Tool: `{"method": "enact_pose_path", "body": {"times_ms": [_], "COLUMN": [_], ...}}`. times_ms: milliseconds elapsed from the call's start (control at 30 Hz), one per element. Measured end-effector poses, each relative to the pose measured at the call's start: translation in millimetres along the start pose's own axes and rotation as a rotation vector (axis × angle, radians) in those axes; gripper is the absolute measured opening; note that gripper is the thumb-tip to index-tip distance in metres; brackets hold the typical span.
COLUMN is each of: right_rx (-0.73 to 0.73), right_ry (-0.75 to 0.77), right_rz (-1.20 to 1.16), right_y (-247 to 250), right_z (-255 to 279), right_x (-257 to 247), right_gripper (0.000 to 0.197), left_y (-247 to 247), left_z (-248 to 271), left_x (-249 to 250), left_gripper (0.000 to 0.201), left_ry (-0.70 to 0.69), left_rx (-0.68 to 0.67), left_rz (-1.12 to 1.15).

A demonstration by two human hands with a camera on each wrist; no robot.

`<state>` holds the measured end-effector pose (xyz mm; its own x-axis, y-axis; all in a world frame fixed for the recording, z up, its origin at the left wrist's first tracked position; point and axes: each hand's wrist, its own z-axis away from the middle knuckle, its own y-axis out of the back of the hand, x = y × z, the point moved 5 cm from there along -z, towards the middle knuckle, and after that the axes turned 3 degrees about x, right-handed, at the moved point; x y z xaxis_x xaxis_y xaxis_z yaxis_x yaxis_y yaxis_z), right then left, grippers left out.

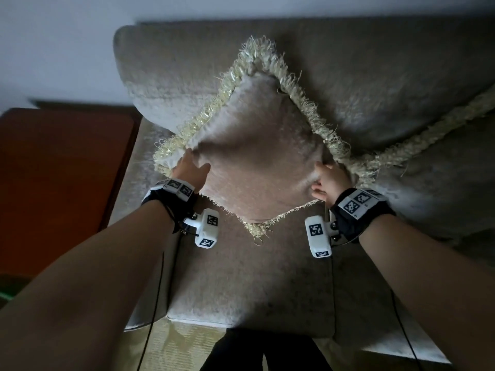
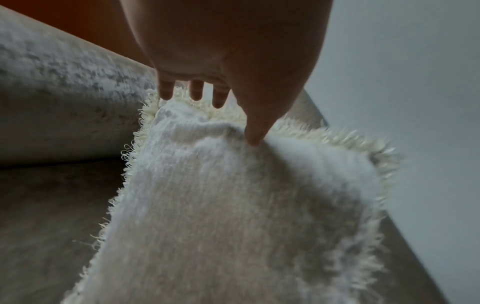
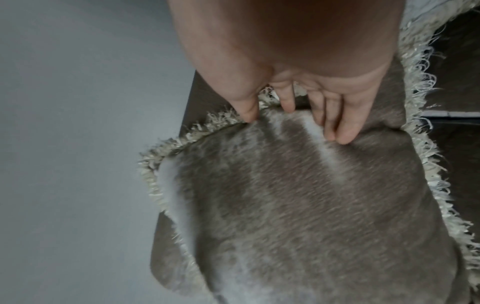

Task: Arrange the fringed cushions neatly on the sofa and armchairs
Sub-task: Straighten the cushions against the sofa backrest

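Observation:
A beige cushion with a cream fringe stands on one corner like a diamond, in front of the sofa's back cushion. My left hand pinches its left corner, thumb on the front face and fingers behind the fringe. My right hand grips the right corner the same way. In the left wrist view the left hand creases the cushion. In the right wrist view the right hand bunches the cushion. The lower corner hangs close over the sofa seat.
A second fringed cushion lies against the backrest at the right, its fringe touching the held cushion's right corner. A reddish wooden side table stands left of the sofa. A pale wall rises behind. My dark trouser legs meet the seat's front edge.

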<state>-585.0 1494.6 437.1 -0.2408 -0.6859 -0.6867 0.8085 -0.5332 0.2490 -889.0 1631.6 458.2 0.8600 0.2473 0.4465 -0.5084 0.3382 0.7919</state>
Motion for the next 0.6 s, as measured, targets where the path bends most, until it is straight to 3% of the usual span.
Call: {"method": "enact_pose_path", "body": {"times_ms": [133,333,467,600], "right_rx": [-0.064,-0.227,-0.317,-0.447], "right_ry": [0.012,0.105,0.238,0.342], "right_rz": [-0.005,0.050,0.180,0.264], "right_y": [-8.5,-49.9,-81.5,-133.2], "right_z": [47.0,139.2,202.5,260.9], "right_x": [-23.1,-61.7,-88.3,-102.2], "right_gripper": [0.047,0.040,0.022,0.028], "left_y": [31.3,97.5,161.4,221.6], "left_z": [38.6,103.3,144.7,191.4], "left_x": [6.5,-10.9,-36.7,-82.4], "left_gripper": [0.079,0.063,0.055,0.050], "left_ry": [0.027,0.123,0.145,0.155], "left_rx": [0.022,0.169,0.263,0.368], "left_rz": [0.192,0.432,0.535,0.590]}}
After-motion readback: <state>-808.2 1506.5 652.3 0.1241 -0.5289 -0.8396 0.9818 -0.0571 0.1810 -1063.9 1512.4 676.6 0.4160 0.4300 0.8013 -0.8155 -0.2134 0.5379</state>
